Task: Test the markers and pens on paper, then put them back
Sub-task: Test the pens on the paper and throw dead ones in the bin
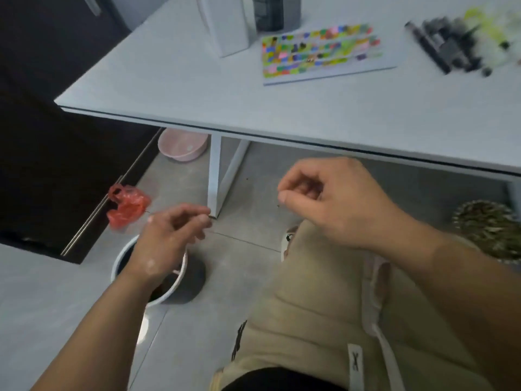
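Note:
A sheet of paper [324,52] covered with coloured test swatches lies on the white table [197,91]. At the table's far right is a blurred pile of dark markers and pens [448,49] with some yellow-green ones. Both hands are below the table edge, over the floor. My left hand [166,238] hovers above a round bin [174,289], fingers loosely curled and slightly apart, with nothing visible in it. Above my lap, my right hand [327,204] has its thumb pressed to its curled fingers, and I see nothing in it.
A white box [225,24] and a dark container [270,12] stand at the back of the table. On the floor are a pink basin [183,148], a red plastic bag [127,207], the table's white legs [215,176] and a patterned round object [490,230] at right.

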Tool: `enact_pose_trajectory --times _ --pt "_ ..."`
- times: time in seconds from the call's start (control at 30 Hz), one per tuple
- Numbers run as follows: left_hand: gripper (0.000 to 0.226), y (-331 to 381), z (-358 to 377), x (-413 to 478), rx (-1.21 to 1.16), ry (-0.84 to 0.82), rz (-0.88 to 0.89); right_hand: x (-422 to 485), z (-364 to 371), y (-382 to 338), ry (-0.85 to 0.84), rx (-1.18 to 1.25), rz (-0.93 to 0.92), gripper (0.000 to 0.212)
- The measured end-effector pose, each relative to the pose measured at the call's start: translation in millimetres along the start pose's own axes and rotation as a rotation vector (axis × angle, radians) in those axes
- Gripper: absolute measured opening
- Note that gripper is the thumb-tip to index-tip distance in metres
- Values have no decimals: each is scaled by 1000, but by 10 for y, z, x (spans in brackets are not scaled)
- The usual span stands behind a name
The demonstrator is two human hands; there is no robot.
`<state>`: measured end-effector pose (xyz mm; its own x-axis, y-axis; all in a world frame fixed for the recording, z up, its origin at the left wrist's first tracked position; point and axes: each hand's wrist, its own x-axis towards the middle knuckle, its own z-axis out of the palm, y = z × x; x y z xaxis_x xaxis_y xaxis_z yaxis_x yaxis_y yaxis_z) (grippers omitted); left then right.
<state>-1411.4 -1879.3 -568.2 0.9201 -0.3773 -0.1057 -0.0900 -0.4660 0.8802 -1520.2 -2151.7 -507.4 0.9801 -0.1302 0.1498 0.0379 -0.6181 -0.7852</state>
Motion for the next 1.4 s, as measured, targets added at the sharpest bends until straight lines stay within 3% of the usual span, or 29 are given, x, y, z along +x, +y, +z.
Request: enact_pose_trajectory --times 0.2,0.43,0.67,0.8,1.03,1.13,1.3,1.4 --pt "10 1324 226 546 -219 -67 317 320 -1051 -236 227 -38 -94 7" --pt "15 2189 784 1459 -32 -150 423 771 -1777 368 321 -142 123 9" --pt "14 2780 1579 2771 456 -102 504 1344 -2056 824 409 -296 251 12" --pt "32 3018 2052 3542 755 -75 574 1460 -2037 1060 493 -305 280 9" --pt "58 3225 2587 4308 1023 -169 462 1414 -2129 1263 569 -259 278 12" --pt "43 3206 2714 4411 1095 -131 471 1418 -2141 1267 569 -236 285 12" --pt "21 3198 2683 4327 1205 45 674 1411 -2138 1246 576 -236 259 14" --pt "17 3256 2497 4106 1013 29 661 1360 -2165 1220 579 -221 264 15"
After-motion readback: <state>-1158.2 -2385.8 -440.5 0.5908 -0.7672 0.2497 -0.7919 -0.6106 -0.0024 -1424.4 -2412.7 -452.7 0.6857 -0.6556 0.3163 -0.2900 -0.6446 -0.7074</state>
